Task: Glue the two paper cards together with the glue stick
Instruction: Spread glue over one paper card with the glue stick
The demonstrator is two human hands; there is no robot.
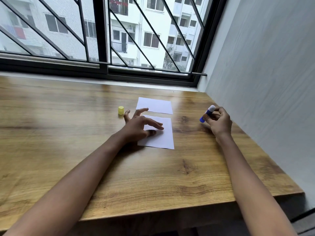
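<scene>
Right hand (219, 121) grips the uncapped glue stick (207, 114) near the surface's right edge; left hand (139, 123), fingers spread, holds nothing, thumb on the near card (163, 138).

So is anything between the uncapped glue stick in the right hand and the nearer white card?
Only partly: the left hand rests on the nearer white paper card, covering its left part. The blue glue stick in the right hand has bare wooden table between.

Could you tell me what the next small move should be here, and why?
Probably bring the right hand with the uncapped glue stick over to the near card: the yellow cap is already off, and the left hand is over that card, apparently steadying it.
</scene>
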